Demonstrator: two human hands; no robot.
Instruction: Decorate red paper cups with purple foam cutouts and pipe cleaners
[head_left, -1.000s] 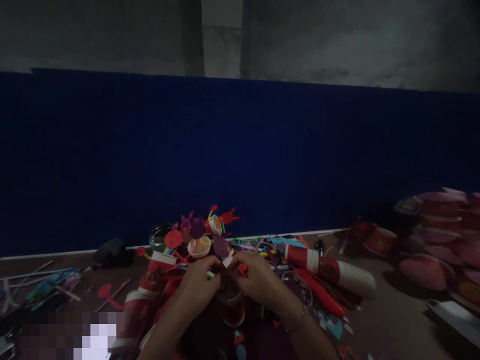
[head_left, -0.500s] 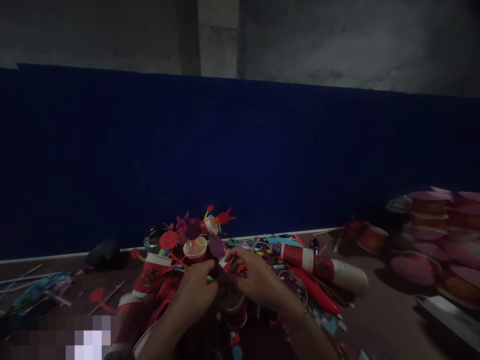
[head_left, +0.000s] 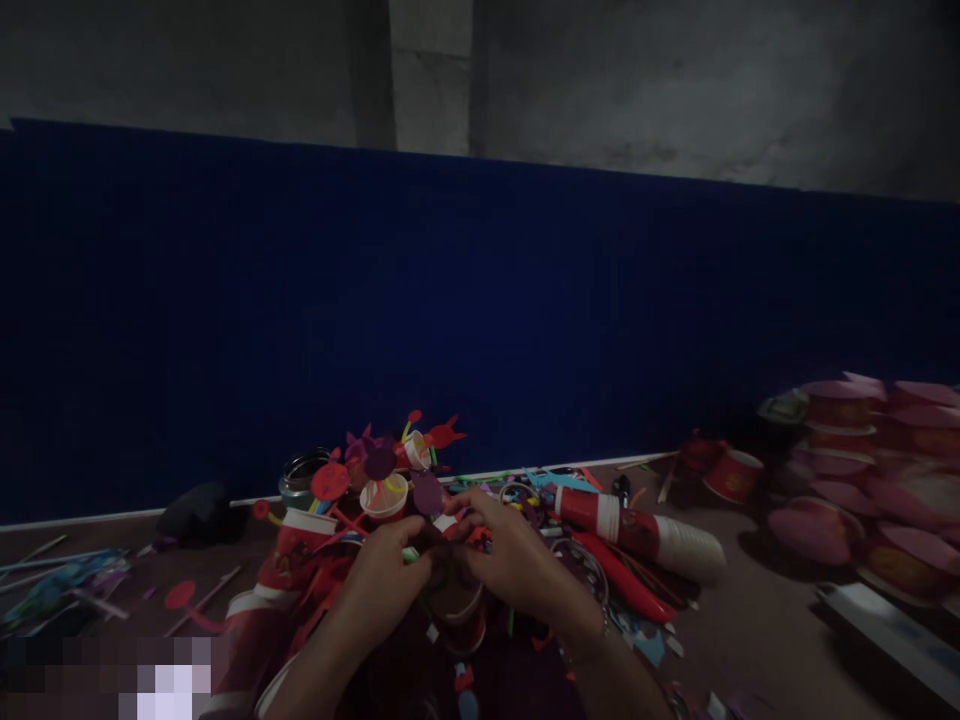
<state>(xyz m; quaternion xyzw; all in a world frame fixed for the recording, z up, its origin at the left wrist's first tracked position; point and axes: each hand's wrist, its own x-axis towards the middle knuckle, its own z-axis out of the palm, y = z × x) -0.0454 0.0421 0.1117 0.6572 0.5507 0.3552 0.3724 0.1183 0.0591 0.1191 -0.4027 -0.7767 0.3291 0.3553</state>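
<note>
My left hand (head_left: pixel 384 572) and my right hand (head_left: pixel 514 556) are close together over a red paper cup (head_left: pixel 463 628) with a pale rim. Fingers and thumbs are pinched, fingertips nearly meeting above the cup. Whatever lies between them is small and dark, and I cannot make it out. Just beyond my fingers are a purple paper disc (head_left: pixel 428 493) and a white paper cup with yellow and red strips (head_left: pixel 384 497). A red paper disc (head_left: pixel 330 482) stands to the left of it.
A stack of nested paper cups (head_left: pixel 686 546) lies on its side at the right, beside a long red packet (head_left: pixel 626 580). Piled pink and red tubs (head_left: pixel 840 410) stand far right. Straws and strips (head_left: pixel 71 585) lie left. A blue panel (head_left: pixel 480 320) rises behind the table.
The view has shifted slightly, so things appear a little further left. Both hands keep nearly the same pinched pose over the cup.
</note>
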